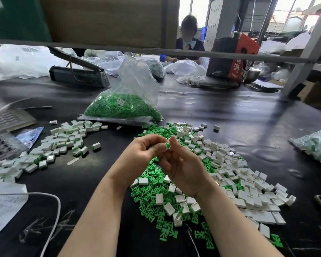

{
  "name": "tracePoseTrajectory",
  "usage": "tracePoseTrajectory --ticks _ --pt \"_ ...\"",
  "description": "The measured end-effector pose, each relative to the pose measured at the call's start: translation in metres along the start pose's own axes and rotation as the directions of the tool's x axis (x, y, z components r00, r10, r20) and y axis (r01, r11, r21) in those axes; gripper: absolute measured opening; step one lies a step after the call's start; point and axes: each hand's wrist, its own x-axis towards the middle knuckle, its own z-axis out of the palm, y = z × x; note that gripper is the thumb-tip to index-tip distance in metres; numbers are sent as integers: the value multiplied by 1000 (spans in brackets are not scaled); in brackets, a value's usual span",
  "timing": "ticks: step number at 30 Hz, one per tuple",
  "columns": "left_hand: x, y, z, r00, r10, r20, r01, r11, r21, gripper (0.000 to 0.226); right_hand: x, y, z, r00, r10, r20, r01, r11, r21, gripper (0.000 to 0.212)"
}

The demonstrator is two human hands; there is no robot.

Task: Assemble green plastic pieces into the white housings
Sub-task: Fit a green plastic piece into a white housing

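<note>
My left hand and my right hand meet above the black table. Between their fingertips they pinch one small white housing with a green piece sitting in its open end. Below and to the right of my hands lies a mixed heap of loose green pieces and empty white housings. To the left is a spread of white housings with green inside them.
A clear bag of green pieces stands behind the heap. Another bag of parts lies at the right edge. Trays and paper with a white cable occupy the left. A person sits across the table.
</note>
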Motion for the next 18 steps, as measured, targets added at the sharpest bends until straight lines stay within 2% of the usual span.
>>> tracePoseTrajectory --ticks 6,13,18 --pt "0 2 1 1000 0 12 0 1000 -6 11 -1 -4 -1 999 31 24 -31 999 5 44" --pt "0 3 3 1000 -7 16 7 1000 1 10 -1 -3 1 1000 10 -2 -10 999 54 30" --pt "0 3 2 1000 -10 5 10 1000 11 11 -1 -1 1 999 -11 -34 13 998 59 29"
